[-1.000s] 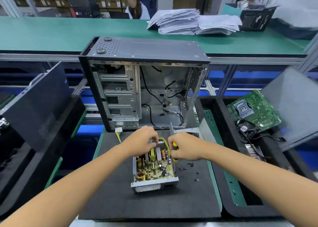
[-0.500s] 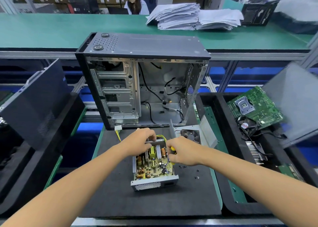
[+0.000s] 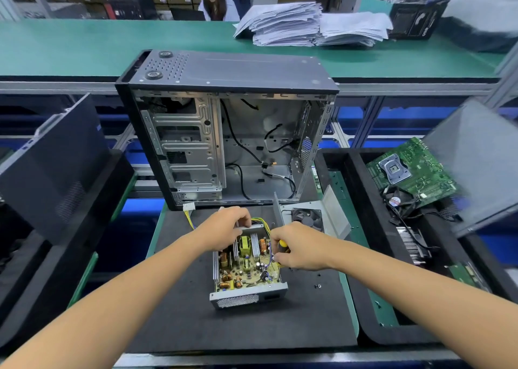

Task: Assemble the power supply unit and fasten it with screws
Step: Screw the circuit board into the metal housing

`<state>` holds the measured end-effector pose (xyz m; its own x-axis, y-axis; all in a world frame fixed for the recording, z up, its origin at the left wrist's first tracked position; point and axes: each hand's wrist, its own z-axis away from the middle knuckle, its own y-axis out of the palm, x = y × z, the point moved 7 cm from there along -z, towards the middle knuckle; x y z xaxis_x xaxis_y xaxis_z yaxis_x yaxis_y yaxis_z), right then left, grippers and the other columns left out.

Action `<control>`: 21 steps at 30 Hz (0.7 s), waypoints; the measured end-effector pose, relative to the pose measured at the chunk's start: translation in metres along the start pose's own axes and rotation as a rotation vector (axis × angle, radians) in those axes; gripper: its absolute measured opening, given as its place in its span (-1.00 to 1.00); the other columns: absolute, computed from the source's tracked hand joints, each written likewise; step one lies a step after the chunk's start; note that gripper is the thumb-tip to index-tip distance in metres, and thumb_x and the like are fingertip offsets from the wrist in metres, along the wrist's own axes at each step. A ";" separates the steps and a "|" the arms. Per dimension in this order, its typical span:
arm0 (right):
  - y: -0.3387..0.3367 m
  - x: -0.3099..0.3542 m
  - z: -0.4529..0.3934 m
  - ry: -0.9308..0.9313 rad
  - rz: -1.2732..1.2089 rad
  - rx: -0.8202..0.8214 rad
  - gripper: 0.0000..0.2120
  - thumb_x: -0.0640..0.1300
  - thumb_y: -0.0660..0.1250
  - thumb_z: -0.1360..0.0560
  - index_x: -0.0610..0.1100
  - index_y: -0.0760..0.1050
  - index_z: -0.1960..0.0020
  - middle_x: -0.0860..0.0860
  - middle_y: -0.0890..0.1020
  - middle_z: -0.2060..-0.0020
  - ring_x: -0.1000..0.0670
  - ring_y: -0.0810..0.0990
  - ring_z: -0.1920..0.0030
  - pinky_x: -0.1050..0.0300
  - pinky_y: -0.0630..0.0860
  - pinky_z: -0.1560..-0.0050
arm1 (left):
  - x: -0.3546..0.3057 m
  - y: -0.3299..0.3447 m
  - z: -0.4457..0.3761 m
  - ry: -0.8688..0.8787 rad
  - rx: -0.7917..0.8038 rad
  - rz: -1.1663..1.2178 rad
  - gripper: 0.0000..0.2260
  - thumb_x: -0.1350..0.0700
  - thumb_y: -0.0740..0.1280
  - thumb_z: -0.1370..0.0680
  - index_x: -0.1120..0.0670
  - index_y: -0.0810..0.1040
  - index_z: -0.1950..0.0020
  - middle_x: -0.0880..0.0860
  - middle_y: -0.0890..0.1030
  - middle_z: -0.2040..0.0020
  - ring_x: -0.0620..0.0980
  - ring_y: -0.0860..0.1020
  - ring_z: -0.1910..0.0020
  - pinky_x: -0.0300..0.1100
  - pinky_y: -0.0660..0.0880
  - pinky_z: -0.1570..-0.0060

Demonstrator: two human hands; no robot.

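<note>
left hand (image 3: pixel 228 227): fingers curled gripping power supply unit (image 3: pixel 248 268) far edge | right hand (image 3: pixel 298 247): clenched round yellow-handled screwdriver (image 3: pixel 282 245)

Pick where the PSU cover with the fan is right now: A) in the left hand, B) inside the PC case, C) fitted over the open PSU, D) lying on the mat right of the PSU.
D: the cover with the fan lies on the black mat behind the right hand, and the PSU is open with its board exposed.
</note>
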<state>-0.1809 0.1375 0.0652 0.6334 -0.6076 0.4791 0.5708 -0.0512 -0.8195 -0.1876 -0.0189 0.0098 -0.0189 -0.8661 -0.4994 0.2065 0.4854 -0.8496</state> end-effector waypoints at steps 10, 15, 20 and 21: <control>0.007 0.011 -0.007 -0.045 0.478 0.031 -0.77 -0.01 0.20 -0.59 -0.19 0.45 0.03 -0.18 0.56 0.09 -0.21 0.56 0.08 0.08 0.35 0.26 | 0.001 -0.003 -0.007 -0.067 0.004 0.031 -0.72 0.34 0.33 -0.50 -0.07 0.51 0.13 -0.13 0.53 0.15 -0.20 0.46 0.25 -0.40 0.35 0.29; 0.008 0.018 -0.002 -0.099 0.546 0.146 -0.78 -0.29 0.29 -0.42 -0.14 0.27 0.04 -0.12 0.39 0.01 -0.02 0.32 0.37 0.14 0.11 0.48 | 0.005 -0.002 -0.011 -0.102 0.008 0.037 -0.66 0.37 0.34 -0.46 -0.12 0.50 0.20 -0.13 0.54 0.20 -0.20 0.47 0.30 -0.37 0.38 0.32; 0.004 0.024 -0.007 -0.121 0.719 0.111 -0.84 -0.30 0.29 -0.40 -0.14 0.32 0.25 -0.07 0.38 0.33 -0.08 0.36 0.39 0.18 0.13 0.52 | 0.006 -0.003 -0.013 -0.117 0.013 0.030 -0.62 0.39 0.34 -0.42 -0.14 0.48 0.25 -0.14 0.55 0.26 -0.15 0.49 0.30 -0.33 0.38 0.32; 0.005 0.025 -0.008 -0.128 0.738 0.116 -0.83 -0.28 0.28 -0.43 -0.14 0.30 0.26 -0.08 0.40 0.32 -0.08 0.35 0.39 0.17 0.17 0.50 | 0.006 -0.004 -0.013 -0.118 0.014 0.026 -0.62 0.39 0.34 -0.41 -0.14 0.48 0.25 -0.14 0.55 0.26 -0.15 0.50 0.29 -0.33 0.38 0.32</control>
<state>-0.1664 0.1162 0.0705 0.9241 -0.3546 -0.1428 0.0217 0.4216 -0.9065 -0.2013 -0.0241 0.0079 0.1023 -0.8615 -0.4974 0.2192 0.5072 -0.8335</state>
